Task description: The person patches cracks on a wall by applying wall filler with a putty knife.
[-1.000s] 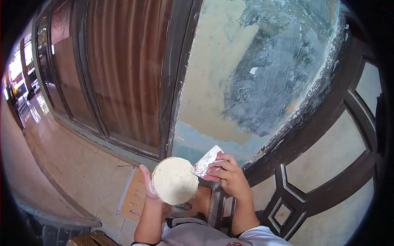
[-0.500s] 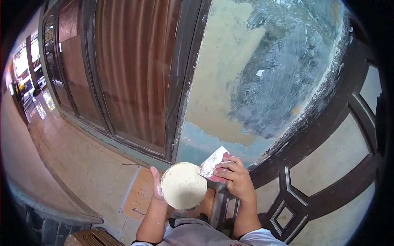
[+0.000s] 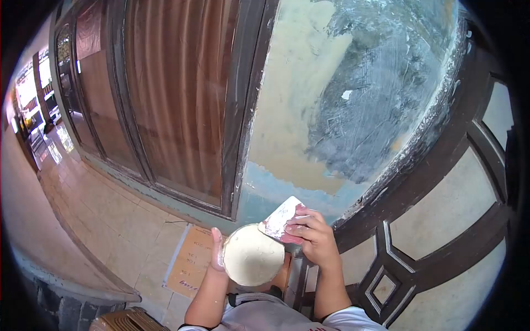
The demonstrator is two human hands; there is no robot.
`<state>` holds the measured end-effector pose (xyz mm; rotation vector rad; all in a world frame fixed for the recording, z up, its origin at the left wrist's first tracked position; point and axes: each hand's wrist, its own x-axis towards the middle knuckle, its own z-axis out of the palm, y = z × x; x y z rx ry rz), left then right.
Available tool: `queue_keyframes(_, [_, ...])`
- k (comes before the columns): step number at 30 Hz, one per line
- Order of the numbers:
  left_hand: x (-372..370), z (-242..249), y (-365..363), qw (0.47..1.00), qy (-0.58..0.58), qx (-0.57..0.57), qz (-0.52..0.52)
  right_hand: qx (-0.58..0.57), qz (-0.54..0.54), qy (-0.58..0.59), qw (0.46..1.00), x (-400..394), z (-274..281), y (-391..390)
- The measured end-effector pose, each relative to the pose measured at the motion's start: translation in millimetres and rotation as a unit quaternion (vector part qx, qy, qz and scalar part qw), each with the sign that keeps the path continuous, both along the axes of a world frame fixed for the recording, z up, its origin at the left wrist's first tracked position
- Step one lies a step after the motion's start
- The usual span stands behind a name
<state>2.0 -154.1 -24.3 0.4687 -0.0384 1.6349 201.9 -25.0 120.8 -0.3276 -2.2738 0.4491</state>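
Note:
My left hand supports a round tub of cream putty from its left side. Its thumb points up past the rim, and the other fingers are hidden behind the tub. A putty scraper with a white-smeared blade and a reddish grip edge is held in my right hand, fingers closed over its face. The scraper's lower left corner meets the upper rim of the putty. Ahead stands a wall with a beige coated strip beside a dark grey-blue rough patch.
A dark-framed window with a brown curtain adjoins the wall on the left. To the right is a dark panelled door. Cardboard lies on the tiled floor, and a brown ridged object sits at bottom left.
The tub has shifted slightly right and down, with its surface tilted differently. The scraper has moved a little left, along the tub's upper rim. Both hands keep their holds.

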Motion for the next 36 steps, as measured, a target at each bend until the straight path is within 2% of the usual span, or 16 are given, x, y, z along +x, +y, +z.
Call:
queue_keyframes(1, [2.8,2.8,-0.1,1.0,0.0,0.001,-0.002,-0.005,0.004,0.016,1.0,-1.6,-1.0,-0.8])
queue_keyframes(3, [8.3,10.8,-1.6,0.978,0.152,-0.127,0.062,-0.009,0.008,0.03,0.999,-2.0,-2.3,0.6])
queue_keyframes(5, [7.7,20.5,-7.2,0.97,0.178,-0.158,0.052,-0.044,0.009,0.073,0.996,-1.2,-6.9,2.2])
queue_keyframes(7, [8.9,26.0,-8.4,0.989,0.127,-0.079,0.01,-0.037,0.004,0.068,0.997,6.0,-20.8,10.3])
queue_keyframes(9, [8.7,26.9,-3.6,0.999,0.03,-0.005,-0.016,-0.269,-0.018,0.118,0.956,14.6,-43.7,17.5])
queue_keyframes(12, [8.7,26.1,0.9,0.998,0.0,-0.054,0.016,-0.348,-0.021,0.136,0.927,31.7,-73.9,37.7])
queue_keyframes(14, [3.1,12.0,11.0,0.994,-0.095,0.052,0.0,-0.416,-0.052,0.143,0.897,47.9,-106.8,57.7])
queue_keyframes(17, [-2.9,-10.2,19.8,0.994,-0.063,-0.043,0.074,-0.475,-0.097,0.13,0.865,73.9,-145.8,87.0])
queue_keyframes(21, [0.9,-12.8,34.3,0.986,-0.054,-0.086,0.13,-0.489,-0.198,0.129,0.84,104.9,-165.2,125.0])
queue_keyframes(22, [-0.9,-19.8,39.8,0.991,-0.062,-0.001,0.12,-0.471,-0.225,0.125,0.844,111.4,-167.1,137.0])
queue_keyframes(23, [2.0,-18.1,44.3,0.99,-0.066,0.001,0.121,-0.469,-0.225,0.123,0.845,119.1,-167.9,154.7])
queue_keyframes(24, [5.9,-13.0,48.3,0.989,-0.069,-0.006,0.128,-0.35,-0.258,0.039,0.9,127.1,-167.1,175.8])
queue_keyframes(26, [16.8,-1.8,51.9,0.987,-0.09,-0.017,0.132,-0.104,-0.292,-0.074,0.948,125.9,-140.6,199.5])
queue_keyframes(29, [24.6,-7.2,58.8,0.976,-0.109,-0.043,0.182,-0.009,-0.348,-0.176,0.921,104.3,-96.0,232.9])
queue_keyframes(30, [27.7,-10.2,62.7,0.964,-0.075,-0.107,0.23,-0.011,-0.345,-0.175,0.922,96.8,-90.2,245.7])
queue_keyframes(36, [49.9,-2.1,59.9,0.958,-0.121,-0.056,0.252,0.027,-0.353,-0.229,0.907,68.9,-107.3,299.0])
